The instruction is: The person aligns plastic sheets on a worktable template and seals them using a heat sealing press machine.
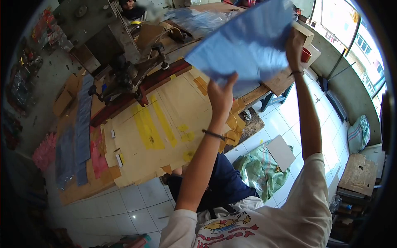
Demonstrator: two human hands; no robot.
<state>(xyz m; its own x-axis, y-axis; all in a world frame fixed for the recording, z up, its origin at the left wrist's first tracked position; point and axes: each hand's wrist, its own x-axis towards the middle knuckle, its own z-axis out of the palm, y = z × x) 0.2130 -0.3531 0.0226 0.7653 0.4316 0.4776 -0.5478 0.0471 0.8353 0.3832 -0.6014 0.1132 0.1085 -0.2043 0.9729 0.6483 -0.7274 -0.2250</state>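
A translucent blue plastic sheet (244,45) is held up off the table at the upper right, tilted and a little blurred. My left hand (221,95) grips its lower edge, thumb raised along the near side and the other fingers partly hidden. At the sheet's right edge my right hand (294,49) is closed on it, with the fingertips out of sight. Below and left of the sheet lies the tan work board (136,136) with yellow tape strips (151,128) stuck on it.
A dark clamp-armed machine (124,76) stands by a red rail (111,109) behind the board. Long blue plastic strips (84,120) lie at the left. On the tiled floor are a green sack (264,173) and a grey panel (281,153). Another person (134,12) is at the back.
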